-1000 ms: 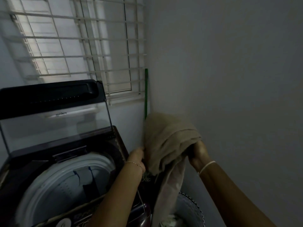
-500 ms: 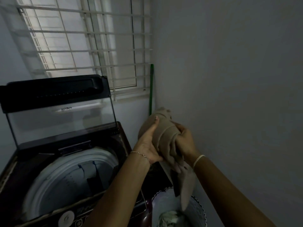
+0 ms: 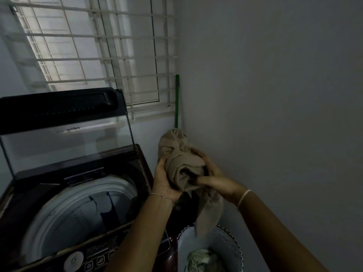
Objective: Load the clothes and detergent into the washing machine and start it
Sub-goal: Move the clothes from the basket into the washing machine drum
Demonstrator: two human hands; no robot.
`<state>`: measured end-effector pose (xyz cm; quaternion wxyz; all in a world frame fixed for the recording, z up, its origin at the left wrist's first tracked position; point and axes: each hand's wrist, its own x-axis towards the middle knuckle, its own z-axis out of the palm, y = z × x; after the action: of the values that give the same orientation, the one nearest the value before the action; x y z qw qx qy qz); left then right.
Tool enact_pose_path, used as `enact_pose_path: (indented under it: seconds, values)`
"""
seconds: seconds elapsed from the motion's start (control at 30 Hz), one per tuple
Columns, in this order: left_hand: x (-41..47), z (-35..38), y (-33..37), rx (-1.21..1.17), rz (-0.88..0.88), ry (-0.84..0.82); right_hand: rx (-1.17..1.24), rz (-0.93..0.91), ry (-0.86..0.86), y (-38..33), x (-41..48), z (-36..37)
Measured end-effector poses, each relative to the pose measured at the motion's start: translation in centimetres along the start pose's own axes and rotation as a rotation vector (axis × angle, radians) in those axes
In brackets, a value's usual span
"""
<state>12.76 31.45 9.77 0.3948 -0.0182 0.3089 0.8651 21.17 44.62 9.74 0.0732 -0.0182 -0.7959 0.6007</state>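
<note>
Beige garment point(image 3: 182, 165) was bunched between both hands, the left hand point(image 3: 164, 179) cupping one side with fingers curled round it, the right hand point(image 3: 214, 177) gripping the other, thumb pressed into the folds. It hung above the laundry basket point(image 3: 229, 244) — just right of the open washing machine point(image 3: 59, 193)

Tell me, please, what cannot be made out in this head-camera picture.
Head view:
- beige garment: bunched in left hand and right hand; its type is unclear.
- washer drum: dim, partly behind the left forearm; contents unclear.
- control panel: labels too dark and small.
- laundry basket: cut off by the bottom edge.
</note>
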Motion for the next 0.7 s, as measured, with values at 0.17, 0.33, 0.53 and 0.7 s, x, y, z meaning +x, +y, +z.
enact_pose_path:
  seconds: [0.17, 0.33, 0.53, 0.7]
  values:
    - [0.3, 0.0, 0.4, -0.007, 0.055, -0.104, 0.231, 0.049, -0.014, 2.0, -1.1, -0.5]
    - [0.0, 0.4, 0.9, -0.045, 0.077, -0.117, 0.149, 0.108, -0.052, 4.2, -1.4, -0.6]
    - [-0.7, 1.4, 0.9, -0.085, 0.091, -0.234, 0.321, 0.217, 0.576, 6.8, -0.6, 2.3]
    - [-0.5, 0.2, 0.9, -0.08, 0.072, -0.24, 0.958, 0.206, 0.544, 3.9, -0.8, 2.5]
